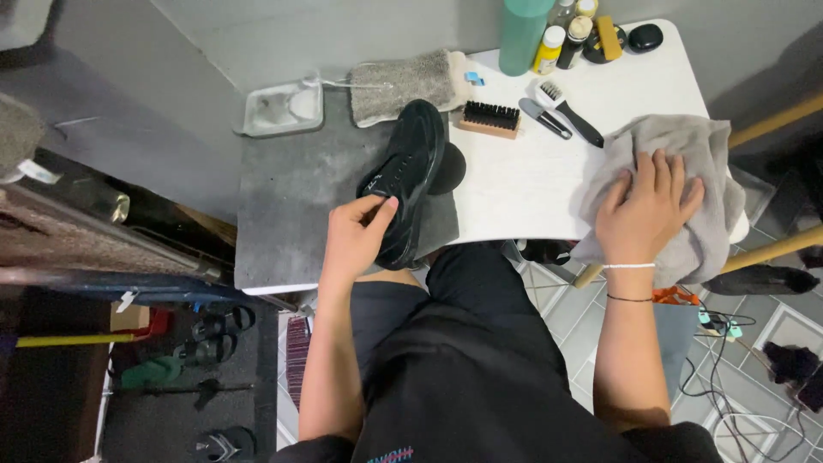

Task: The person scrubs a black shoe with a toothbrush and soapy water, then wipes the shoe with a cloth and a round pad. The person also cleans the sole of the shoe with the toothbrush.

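A black shoe (413,167) lies on its side on a grey mat (291,193) at the table's left part. My left hand (356,240) grips the shoe near its opening and heel. My right hand (647,210) rests flat, fingers spread, on a crumpled grey towel (699,171) at the right edge of the white table (531,184).
Behind the shoe lie a wooden brush (489,119), two small dark brushes (561,111), a grey wash mitt (403,83) and a white tray (281,108). A teal bottle (523,34) and small bottles stand at the back. Sandals lie on the floor at lower left, cables at lower right.
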